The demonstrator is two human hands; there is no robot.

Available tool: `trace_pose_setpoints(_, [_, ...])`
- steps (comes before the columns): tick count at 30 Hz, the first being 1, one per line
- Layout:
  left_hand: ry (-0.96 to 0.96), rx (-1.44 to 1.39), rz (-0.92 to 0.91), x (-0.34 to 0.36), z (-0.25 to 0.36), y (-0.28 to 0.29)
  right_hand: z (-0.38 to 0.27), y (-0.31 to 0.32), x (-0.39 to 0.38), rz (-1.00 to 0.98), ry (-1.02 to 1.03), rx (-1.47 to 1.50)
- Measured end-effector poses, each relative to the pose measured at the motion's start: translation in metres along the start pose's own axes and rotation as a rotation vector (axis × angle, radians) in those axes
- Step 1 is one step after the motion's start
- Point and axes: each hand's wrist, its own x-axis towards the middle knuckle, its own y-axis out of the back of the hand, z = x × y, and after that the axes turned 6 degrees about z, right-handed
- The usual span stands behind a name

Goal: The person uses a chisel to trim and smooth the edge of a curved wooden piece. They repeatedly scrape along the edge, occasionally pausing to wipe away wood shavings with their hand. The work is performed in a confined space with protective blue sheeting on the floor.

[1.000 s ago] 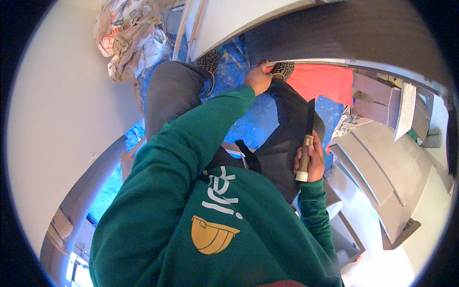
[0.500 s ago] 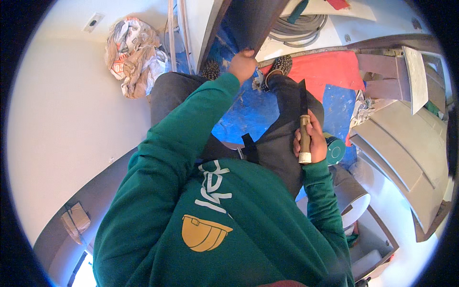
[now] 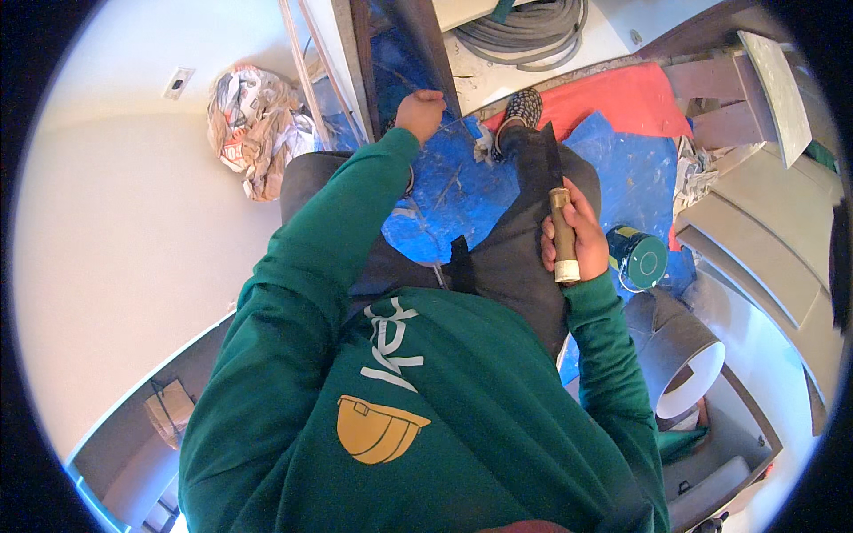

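The left hand (image 3: 419, 113) is curled against the dark upright board (image 3: 410, 53), so its fingertips are hidden. The right hand (image 3: 573, 233) covers the middle of the tool handle (image 3: 562, 233); its dark blade (image 3: 548, 160) blurs into the trouser leg. The cable coil (image 3: 524, 31) is cut off by the top edge.

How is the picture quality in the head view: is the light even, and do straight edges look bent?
Head view: the white wall at left is bright and washed out; the blue sheet and green sleeves look evenly lit, with no hard shadows. Fisheye bending curves the boards at right and the dark upright edge near the left hand. The right hand and its wooden-handled tool look sharp; a black rim rings the frame.
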Motion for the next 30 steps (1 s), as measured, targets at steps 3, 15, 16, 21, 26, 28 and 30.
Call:
trace_pose_setpoints(3, [-0.076, 0.105, 0.002, 0.004, -0.004, -0.012, 0.000, 0.003, 0.000, -0.005, -0.008, 0.016])
trace_pose_setpoints(15, [0.133, -0.358, -0.029, -0.031, 0.059, 0.007, -0.001, 0.009, 0.002, -0.026, -0.028, 0.030])
trace_pose_setpoints(16, [0.128, -0.382, -0.016, -0.033, 0.062, 0.011, 0.000, 0.007, 0.002, -0.022, -0.026, 0.025])
trace_pose_setpoints(21, [0.052, -0.553, 0.109, -0.033, 0.067, 0.024, 0.002, 0.006, 0.001, -0.039, -0.009, 0.045])
trace_pose_setpoints(26, [-0.161, 0.087, 0.163, -0.015, 0.037, 0.014, 0.002, 0.009, 0.001, -0.028, 0.000, 0.036])
trace_pose_setpoints(28, [-0.255, 0.304, 0.198, -0.004, 0.022, 0.008, 0.002, 0.007, 0.000, -0.038, -0.013, 0.042])
trace_pose_setpoints(30, [-0.282, 0.373, 0.229, 0.005, 0.015, -0.002, 0.003, 0.007, 0.000, -0.041, -0.028, 0.057])
